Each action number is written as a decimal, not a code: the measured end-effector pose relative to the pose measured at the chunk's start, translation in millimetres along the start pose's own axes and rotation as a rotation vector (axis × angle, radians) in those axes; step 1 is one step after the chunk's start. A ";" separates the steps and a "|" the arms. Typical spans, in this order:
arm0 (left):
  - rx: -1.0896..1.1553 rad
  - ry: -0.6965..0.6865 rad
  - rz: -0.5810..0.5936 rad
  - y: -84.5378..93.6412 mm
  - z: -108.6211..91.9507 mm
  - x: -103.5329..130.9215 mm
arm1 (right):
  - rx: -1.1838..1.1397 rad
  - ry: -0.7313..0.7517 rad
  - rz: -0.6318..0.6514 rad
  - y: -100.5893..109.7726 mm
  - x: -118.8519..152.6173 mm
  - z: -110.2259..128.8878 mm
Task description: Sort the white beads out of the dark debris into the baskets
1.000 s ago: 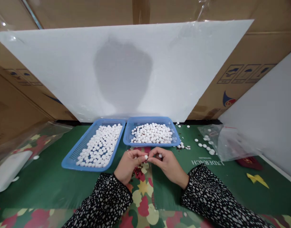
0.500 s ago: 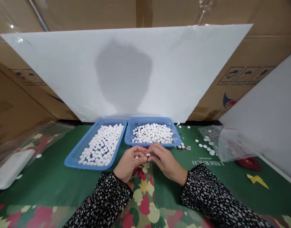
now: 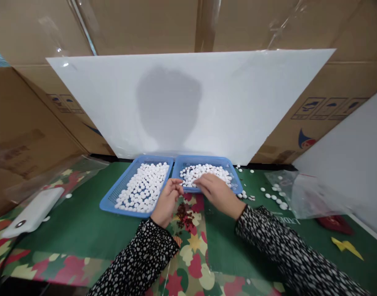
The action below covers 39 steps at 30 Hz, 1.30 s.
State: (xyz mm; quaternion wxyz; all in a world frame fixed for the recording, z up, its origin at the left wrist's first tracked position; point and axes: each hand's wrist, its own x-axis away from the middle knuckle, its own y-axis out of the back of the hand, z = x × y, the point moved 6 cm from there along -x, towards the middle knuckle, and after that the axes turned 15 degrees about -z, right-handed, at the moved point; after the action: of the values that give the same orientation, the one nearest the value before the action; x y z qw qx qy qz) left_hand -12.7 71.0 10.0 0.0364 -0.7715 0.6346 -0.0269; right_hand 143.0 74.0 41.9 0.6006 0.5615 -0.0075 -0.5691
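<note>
Two blue mesh trays stand side by side, the left tray (image 3: 106, 204) and the right tray (image 3: 237, 184), each holding many small white round pieces. My left hand (image 3: 167, 202) is closed beside the left tray's lower right edge, fingertips together; what they hold, if anything, is too small to name. Over the front rim of the right tray, my right hand (image 3: 217, 193) reaches in with bent fingers, its fingertips at the white pieces (image 3: 203, 169). Whether it grips one is hidden. Dark reddish-brown bits (image 3: 185, 218) lie in a small heap between my hands.
Loose white pieces (image 3: 273, 197) lie right of the trays, by a clear plastic bag (image 3: 311, 195). A red item (image 3: 334, 224) and yellow scraps (image 3: 347, 247) are farther right. A white device (image 3: 34, 211) with a cable sits left. A white board (image 3: 231, 102) stands behind.
My hands have moved apart. The right one has gone up and forward to the right tray, while the left stays near the left tray. The whole view has shifted slightly.
</note>
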 end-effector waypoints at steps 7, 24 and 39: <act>0.055 0.008 0.080 -5.9 1.9 6.7 | -0.027 -0.122 0.178 -39.9 62.5 14.9; 0.203 0.276 0.143 -18.3 16.4 15.0 | -0.812 -0.633 -0.208 -6.6 51.3 -3.9; 0.130 0.221 0.129 -17.8 20.5 13.6 | -0.731 -0.542 -0.207 -1.6 46.8 2.5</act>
State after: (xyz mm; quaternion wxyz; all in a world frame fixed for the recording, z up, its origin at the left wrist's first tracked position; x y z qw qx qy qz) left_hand 9.1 61.6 -8.9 0.0180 -0.7176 0.6798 -0.1504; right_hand 156.8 40.4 12.3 0.6756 0.1419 0.0926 -0.7176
